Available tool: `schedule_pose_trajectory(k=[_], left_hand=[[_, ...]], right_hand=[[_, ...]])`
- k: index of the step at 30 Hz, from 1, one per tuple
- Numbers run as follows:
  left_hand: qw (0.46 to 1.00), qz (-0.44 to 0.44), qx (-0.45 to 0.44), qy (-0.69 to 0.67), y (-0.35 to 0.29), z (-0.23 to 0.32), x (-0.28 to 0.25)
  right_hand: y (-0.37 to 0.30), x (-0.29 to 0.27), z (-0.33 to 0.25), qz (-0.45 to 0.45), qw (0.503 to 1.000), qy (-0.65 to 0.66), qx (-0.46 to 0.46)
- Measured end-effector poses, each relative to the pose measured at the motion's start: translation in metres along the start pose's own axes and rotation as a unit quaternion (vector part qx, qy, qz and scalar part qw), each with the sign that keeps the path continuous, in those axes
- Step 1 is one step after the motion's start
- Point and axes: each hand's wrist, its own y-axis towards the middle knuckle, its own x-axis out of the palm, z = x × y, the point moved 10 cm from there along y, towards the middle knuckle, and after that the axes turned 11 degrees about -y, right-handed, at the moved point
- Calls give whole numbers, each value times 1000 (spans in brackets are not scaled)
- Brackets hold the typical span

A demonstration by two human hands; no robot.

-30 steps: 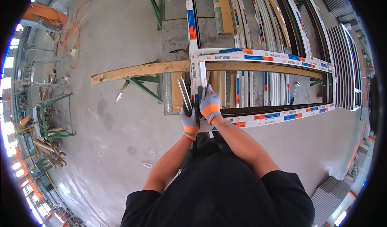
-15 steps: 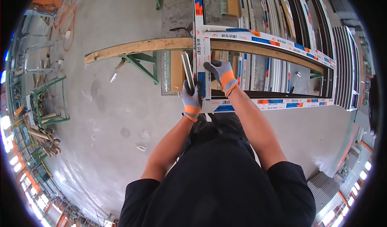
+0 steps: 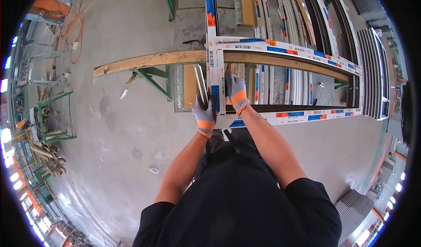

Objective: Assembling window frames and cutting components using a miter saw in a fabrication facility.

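A large window frame (image 3: pixel 215 78), wrapped in white, blue and orange protective film, lies before me across a wooden beam. My left hand (image 3: pixel 205 112), in a grey and orange glove with dark fingers, is closed around a slim, silvery metal strip (image 3: pixel 201 81) at the outer left edge of the frame. That strip points away from me, slightly tilted to the left. Inside the opening, my right hand (image 3: pixel 237 90), gloved alike, grips the inner edge of the same left frame member. Its fingertips are partly hidden against the frame.
The wooden beam (image 3: pixel 149 60) rests on a green metal stand (image 3: pixel 153 81). Below the frame lie long wrapped profiles (image 3: pixel 294 87) and a hammer (image 3: pixel 319 91). Dark profiles (image 3: pixel 370 71) are stacked at the right. A green rack (image 3: pixel 57 115) with scraps stands at the left.
The frame and beam sit slightly lower in view. My right hand's fingers have shifted from the face of the left frame member to its inner edge. My left hand keeps the metal strip.
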Motion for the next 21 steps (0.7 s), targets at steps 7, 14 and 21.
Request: schedule_pose_trajectory(k=[7, 14, 21], left_hand=[[999, -19, 8, 36, -2, 0, -5], [996, -31, 34, 70, -1, 12, 11], [991, -17, 60, 117, -4, 23, 5]], right_hand=[[-17, 18, -53, -20, 926, -376, -12], [20, -4, -15, -35, 964, -263, 7], [-4, 14, -29, -52, 936, -348, 11]])
